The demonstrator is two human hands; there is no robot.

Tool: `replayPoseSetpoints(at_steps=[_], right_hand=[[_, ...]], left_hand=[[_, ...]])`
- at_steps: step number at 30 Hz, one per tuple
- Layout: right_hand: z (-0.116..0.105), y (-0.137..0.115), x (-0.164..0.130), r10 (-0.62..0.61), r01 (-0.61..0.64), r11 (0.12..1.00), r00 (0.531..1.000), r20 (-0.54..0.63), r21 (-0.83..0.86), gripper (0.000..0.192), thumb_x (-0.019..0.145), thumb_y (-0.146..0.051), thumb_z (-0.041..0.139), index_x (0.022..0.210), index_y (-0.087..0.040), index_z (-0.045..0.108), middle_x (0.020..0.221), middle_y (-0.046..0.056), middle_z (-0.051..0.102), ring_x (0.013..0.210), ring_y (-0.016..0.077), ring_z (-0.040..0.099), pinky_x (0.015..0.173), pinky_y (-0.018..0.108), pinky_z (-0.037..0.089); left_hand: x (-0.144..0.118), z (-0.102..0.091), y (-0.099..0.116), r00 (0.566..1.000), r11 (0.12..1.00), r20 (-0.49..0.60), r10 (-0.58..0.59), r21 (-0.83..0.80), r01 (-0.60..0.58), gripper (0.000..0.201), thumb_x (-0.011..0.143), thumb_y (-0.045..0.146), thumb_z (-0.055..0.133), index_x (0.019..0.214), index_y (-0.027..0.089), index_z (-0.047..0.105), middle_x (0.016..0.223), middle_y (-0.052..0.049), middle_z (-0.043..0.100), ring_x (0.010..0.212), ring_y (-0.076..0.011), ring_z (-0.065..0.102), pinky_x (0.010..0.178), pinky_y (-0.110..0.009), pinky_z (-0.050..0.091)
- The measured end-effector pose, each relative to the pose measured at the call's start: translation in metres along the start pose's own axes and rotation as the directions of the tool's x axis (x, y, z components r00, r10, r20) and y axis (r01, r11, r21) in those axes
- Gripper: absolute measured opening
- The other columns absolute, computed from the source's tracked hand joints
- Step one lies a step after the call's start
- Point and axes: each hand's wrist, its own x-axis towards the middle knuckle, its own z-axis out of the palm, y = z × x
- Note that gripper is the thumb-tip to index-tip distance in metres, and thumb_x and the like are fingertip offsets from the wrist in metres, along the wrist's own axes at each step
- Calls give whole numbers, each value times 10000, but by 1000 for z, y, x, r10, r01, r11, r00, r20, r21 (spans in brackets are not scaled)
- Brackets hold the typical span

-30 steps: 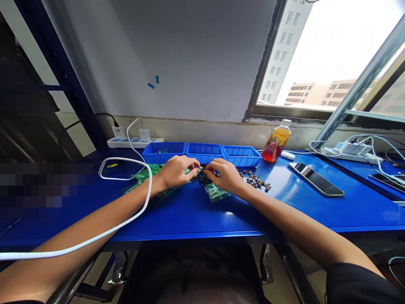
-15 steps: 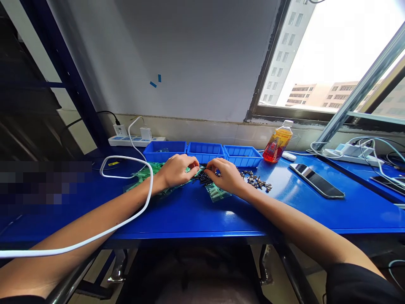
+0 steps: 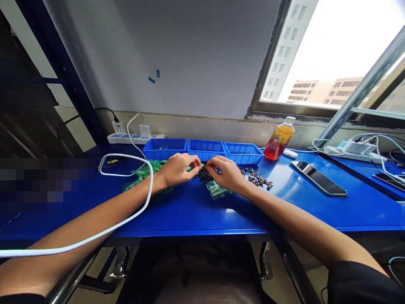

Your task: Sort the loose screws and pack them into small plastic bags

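My left hand [image 3: 179, 169] is closed in a pinch over a pile of small black screw-like parts [image 3: 202, 174]. Facing it, my right hand [image 3: 225, 172] pinches thumb against forefinger, its tips a short way from the left ones. Whatever is between the fingers of either hand is too small to make out. Green plastic bags [image 3: 148, 169] lie under and beside my left hand. Below my right hand rests a small green clear bag [image 3: 217, 191] with pale pieces in it. To the right are scattered metal screw-like parts [image 3: 260, 180].
Three blue bins line the back: left [image 3: 164, 148], middle [image 3: 205, 147] and right [image 3: 243, 153]. A drink bottle [image 3: 279, 140] and a phone [image 3: 319, 178] are on the right. A white cable [image 3: 148, 185] loops in front of my left forearm. Power strips stand at both sides.
The two hands' fingertips have come slightly closer together above the black parts. The camera view has shifted a little. The things on the table stay in place.
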Motion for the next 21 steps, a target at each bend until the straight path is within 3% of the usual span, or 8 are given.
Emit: replayPoseSetpoints(at_steps=[7,13,21], right_hand=[[1,1,-1,2,-3,999,1000,22,40,78,810,-159,512,825,-191,581,754,24,627,706,144,558,647,250,410],[2,3,-1,-47,46,998,999,22,40,91,807,-160,495,794,-190,580,729,22,612,689,140,544,646,249,416],[2,2,-1,-18,18,999,1000,0,48,65,803,-171,511,794,-188,574,720,18,615,680,138,550,645,251,414]], left_hand=[[0,1,-1,1000,1000,-4,-12,-18,12,229,764,336,434,789,184,603,749,-24,672,721,-181,607,711,-299,445],[1,3,-3,1000,999,-8,-16,-39,16,228,771,336,434,806,180,598,751,-23,670,721,-178,607,699,-289,445],[0,7,-5,998,996,-48,-32,-87,27,249,787,358,419,814,172,583,743,-28,657,705,-174,597,663,-286,430]])
